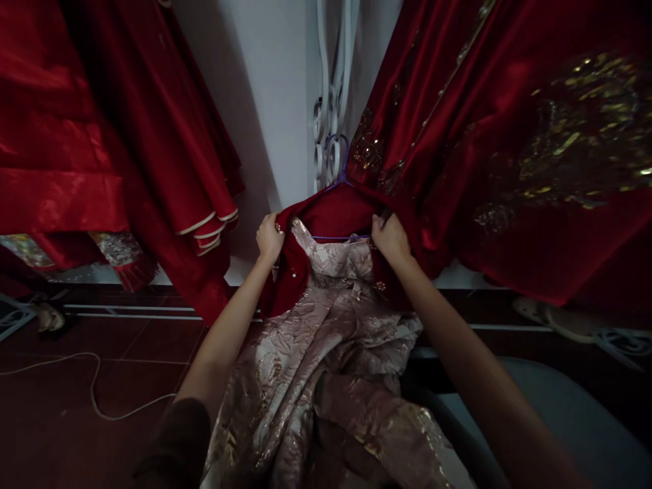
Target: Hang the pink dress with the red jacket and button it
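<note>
A red garment (331,214) hangs on a purple hanger (340,173) whose hook catches a white scrolled metal fitting (331,102). Inside it lies a pale pink and gold brocade dress (326,353) that spills down toward me. My left hand (268,236) is closed on the red garment's left front edge. My right hand (390,236) is closed on its right front edge. Both hands hold the red fabric apart around the brocade.
Red satin garments (127,136) hang at the left. A red gown with gold embroidery (534,149) hangs at the right. A white cord (94,387) lies on the dark red tiled floor. A grey seat (560,414) stands at lower right.
</note>
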### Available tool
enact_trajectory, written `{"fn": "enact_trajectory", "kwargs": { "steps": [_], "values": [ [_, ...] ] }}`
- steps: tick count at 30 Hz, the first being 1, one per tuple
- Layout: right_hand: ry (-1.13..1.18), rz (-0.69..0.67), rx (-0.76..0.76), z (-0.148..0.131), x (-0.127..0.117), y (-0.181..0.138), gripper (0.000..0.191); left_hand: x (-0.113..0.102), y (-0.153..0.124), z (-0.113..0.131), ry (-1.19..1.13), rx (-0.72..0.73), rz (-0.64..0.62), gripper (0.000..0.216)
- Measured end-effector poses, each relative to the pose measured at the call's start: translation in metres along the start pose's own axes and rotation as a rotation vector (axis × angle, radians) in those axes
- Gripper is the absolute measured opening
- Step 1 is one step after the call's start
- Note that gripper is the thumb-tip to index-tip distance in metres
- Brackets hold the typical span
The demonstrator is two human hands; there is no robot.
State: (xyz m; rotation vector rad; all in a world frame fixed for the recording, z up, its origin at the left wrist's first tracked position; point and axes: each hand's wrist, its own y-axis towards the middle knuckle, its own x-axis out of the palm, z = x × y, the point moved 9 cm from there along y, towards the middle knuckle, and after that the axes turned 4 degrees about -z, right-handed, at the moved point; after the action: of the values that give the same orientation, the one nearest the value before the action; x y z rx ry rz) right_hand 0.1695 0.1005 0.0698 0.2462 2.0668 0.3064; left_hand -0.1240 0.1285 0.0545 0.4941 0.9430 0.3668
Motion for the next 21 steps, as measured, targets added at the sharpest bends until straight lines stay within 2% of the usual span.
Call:
{"fn": "enact_trajectory", "kwargs": {
  "steps": [3,7,10,13,18,21],
  "values": [
    [0.015,0.116,0.13,0.01,-0.027,-0.011,0.053,-0.011,0.006,-0.006,0.066,-0.054,-0.028,0.048],
    [0.047,0.296,0.067,-0.001,-0.053,-0.024,0.05,-0.02,0.009,-0.009,0.107,-0.107,-0.047,0.043],
    [0.069,0.387,0.092,0.0,-0.063,-0.021,0.055,-0.024,0.011,-0.005,0.114,-0.113,-0.049,0.043],
    [0.07,0.373,0.131,0.003,-0.065,-0.012,0.058,-0.025,0.013,0.0,0.112,-0.102,-0.06,0.042],
    [-0.13,0.431,0.166,0.009,-0.072,-0.015,0.061,-0.025,0.011,0.0,0.104,-0.084,-0.093,0.037],
    [-0.194,0.266,0.167,0.024,-0.058,-0.011,0.062,-0.024,0.01,-0.005,0.114,-0.095,-0.11,0.036]
  ]
}}
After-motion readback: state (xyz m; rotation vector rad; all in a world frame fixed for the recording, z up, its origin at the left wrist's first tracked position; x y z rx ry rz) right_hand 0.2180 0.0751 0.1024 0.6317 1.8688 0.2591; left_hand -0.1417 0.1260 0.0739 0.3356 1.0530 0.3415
